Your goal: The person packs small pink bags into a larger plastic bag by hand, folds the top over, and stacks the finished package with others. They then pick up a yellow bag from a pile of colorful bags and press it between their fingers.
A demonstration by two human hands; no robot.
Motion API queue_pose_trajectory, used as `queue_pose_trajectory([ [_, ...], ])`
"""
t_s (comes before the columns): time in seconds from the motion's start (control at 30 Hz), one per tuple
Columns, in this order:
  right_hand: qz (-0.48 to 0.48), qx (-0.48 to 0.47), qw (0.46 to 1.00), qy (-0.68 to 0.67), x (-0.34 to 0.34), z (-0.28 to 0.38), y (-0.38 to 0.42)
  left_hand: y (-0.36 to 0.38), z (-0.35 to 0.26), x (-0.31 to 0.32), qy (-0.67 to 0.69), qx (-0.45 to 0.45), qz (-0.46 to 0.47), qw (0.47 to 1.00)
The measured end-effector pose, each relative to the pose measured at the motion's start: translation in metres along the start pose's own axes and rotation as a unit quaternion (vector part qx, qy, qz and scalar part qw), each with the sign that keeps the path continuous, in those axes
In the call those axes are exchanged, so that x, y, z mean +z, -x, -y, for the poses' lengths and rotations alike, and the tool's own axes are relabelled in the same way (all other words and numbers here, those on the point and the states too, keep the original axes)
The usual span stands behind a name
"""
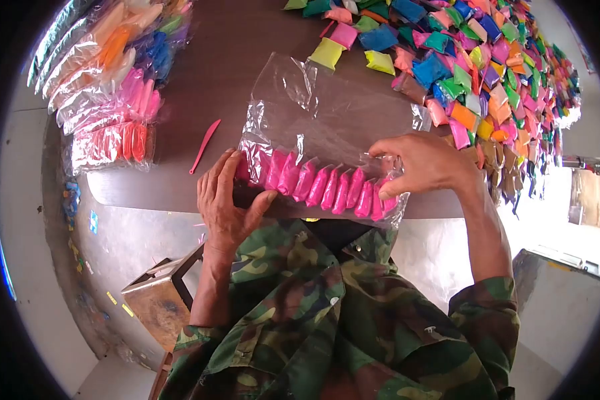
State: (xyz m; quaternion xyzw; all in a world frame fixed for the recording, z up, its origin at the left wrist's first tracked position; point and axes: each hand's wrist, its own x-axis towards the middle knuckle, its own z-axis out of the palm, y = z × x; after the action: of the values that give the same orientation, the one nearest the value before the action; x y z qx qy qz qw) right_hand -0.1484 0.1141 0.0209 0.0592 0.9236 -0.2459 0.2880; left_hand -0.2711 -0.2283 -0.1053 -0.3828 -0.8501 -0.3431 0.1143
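Note:
A clear plastic bag (340, 100) lies at the table's front edge, its upper part flat and see-through. Along its lower part runs a row of several small bright pink packets (321, 187), standing side by side. My left hand (227, 190) grips the bag's left end, thumb in front and fingers behind. At the right end my right hand (423, 163) pinches the bag and the last packets between thumb and fingers. A pink plastic knife (205, 147) rests on the table left of the bag.
Filled clear bags of coloured packets (113, 87) are stacked at the table's left. A large heap of loose multicoloured packets (467, 73) covers the right side of the brown table (233, 40). Below left stands a wooden stool (163, 300).

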Motion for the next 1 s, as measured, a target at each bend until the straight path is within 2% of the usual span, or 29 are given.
queue_pose_trajectory([
  [0.1, -0.025, -0.006, 0.999, -0.047, 0.003, -0.004, 0.0, 0.005, 0.002, 0.004, 0.032, 0.001, -0.041, 0.999],
  [0.2, -0.022, -0.002, 0.994, -0.104, 0.007, -0.013, 0.0, 0.015, -0.004, -0.003, 0.008, 0.032, -0.085, 0.996],
  [0.3, -0.025, -0.02, 0.988, -0.154, 0.012, -0.016, 0.0, 0.022, -0.036, -0.01, -0.009, 0.098, -0.04, 0.994],
  [0.43, -0.045, -0.021, 0.973, -0.226, 0.02, -0.02, -0.002, 0.017, -0.049, 0.007, -0.008, 0.098, 0.025, 0.995],
  [0.6, -0.083, 0.01, 0.922, -0.377, 0.045, -0.007, 0.0, -0.033, -0.029, 0.014, -0.045, 0.074, -0.051, 0.995],
  [0.7, -0.109, 0.0, 0.947, -0.302, 0.056, 0.0, 0.0, -0.042, -0.03, 0.015, 0.001, 0.061, -0.071, 0.996],
  [0.8, -0.118, -0.006, 0.963, -0.242, 0.046, 0.017, 0.011, -0.021, -0.042, 0.014, 0.15, -0.033, -0.031, 0.988],
  [0.9, -0.085, 0.02, 0.96, -0.264, 0.045, 0.016, 0.014, 0.011, -0.062, 0.001, 0.187, -0.034, 0.067, 0.979],
  [1.0, -0.023, 0.001, 0.893, -0.45, 0.058, 0.0, 0.007, 0.026, -0.081, 0.005, 0.138, 0.048, 0.116, 0.982],
])
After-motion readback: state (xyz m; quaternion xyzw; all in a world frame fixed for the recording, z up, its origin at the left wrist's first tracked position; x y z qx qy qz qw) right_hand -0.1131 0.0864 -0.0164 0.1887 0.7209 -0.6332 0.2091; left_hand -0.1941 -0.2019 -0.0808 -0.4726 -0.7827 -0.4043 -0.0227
